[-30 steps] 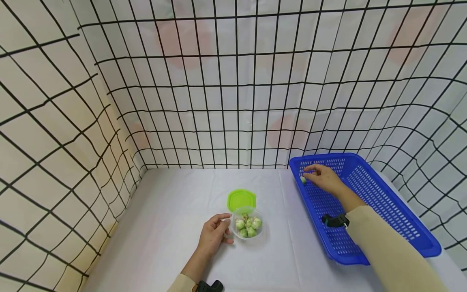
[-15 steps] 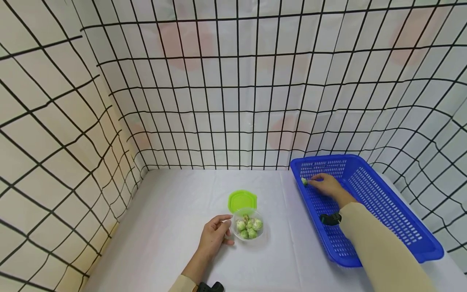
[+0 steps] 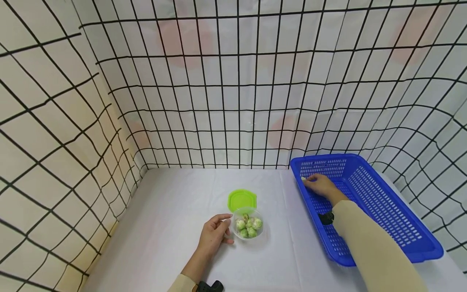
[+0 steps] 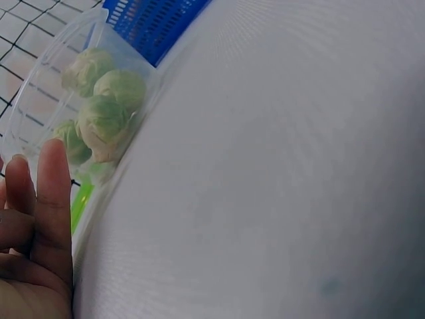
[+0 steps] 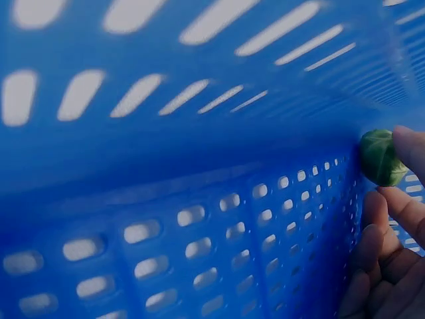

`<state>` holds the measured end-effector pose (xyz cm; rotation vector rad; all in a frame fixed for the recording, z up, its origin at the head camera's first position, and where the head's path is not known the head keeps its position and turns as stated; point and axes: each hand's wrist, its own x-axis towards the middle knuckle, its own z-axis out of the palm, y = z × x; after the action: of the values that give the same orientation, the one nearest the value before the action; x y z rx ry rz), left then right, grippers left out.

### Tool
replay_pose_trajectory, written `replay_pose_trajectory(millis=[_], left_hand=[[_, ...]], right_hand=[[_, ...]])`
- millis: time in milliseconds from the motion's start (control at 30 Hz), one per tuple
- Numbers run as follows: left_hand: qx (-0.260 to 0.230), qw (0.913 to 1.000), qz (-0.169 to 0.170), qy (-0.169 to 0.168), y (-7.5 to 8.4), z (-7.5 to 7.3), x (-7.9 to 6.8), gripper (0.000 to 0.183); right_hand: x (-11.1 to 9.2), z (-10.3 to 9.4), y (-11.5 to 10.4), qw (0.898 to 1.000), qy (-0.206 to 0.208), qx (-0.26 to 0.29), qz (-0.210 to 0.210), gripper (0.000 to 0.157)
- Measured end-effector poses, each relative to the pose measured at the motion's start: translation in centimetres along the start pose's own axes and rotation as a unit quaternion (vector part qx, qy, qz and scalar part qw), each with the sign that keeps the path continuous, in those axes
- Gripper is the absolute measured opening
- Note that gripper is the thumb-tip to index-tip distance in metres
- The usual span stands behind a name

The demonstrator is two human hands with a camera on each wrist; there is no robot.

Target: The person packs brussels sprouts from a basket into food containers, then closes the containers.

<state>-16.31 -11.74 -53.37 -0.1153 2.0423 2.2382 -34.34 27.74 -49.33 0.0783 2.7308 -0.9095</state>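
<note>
My right hand [image 3: 322, 187] is inside the blue basket [image 3: 386, 211], down at its far left corner. In the right wrist view its thumb and finger pinch a green Brussels sprout [image 5: 378, 159] close to the basket's wall. My left hand [image 3: 213, 235] is beside a clear plastic bowl [image 4: 129, 50], its loosely bent fingertips right at the rim in the head view. Several pale green Brussels sprouts [image 3: 251, 232] lie in the bowl. The left wrist view shows two fingers in front of the bowl's side.
A bright green lid [image 3: 242, 199] lies flat just behind the bowl. Both stand on a white-covered table [image 3: 175, 194]. Black grid netting [image 3: 237, 101] over white cloth encloses the back and sides, close behind the basket.
My right hand has lowered with the Brussels sprout, and now covers most of it at the basket's far left corner. My left hand and the bowl have stayed put.
</note>
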Motion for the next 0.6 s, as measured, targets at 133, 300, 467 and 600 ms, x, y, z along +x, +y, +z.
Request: replay_pose_trajectory(millis=[133,300,467,600], left_hand=[[-0.005,1.0000,-0.002,-0.002,-0.05,0.02,-0.05,0.036],[-0.004,1.0000,-0.002,0.004,-0.25,0.01,0.00,0.035],[-0.001,1.0000,-0.004,0.008,-0.36,0.00,0.10,0.035],[-0.002,1.0000,0.000,0.006,-0.41,-0.10,0.20,0.036]], right_hand=[[0.05,0.17,-0.09,1.000,0.001,-0.014,-0.001,0.058],[0.27,0.24,0.19,1.000,0.004,-0.015,-0.016,0.057],[0.40,0.12,0.67,0.999,0.001,-0.007,-0.031,0.059],[0.28,-0.09,0.52,1.000,-0.006,0.003,-0.023,0.063]])
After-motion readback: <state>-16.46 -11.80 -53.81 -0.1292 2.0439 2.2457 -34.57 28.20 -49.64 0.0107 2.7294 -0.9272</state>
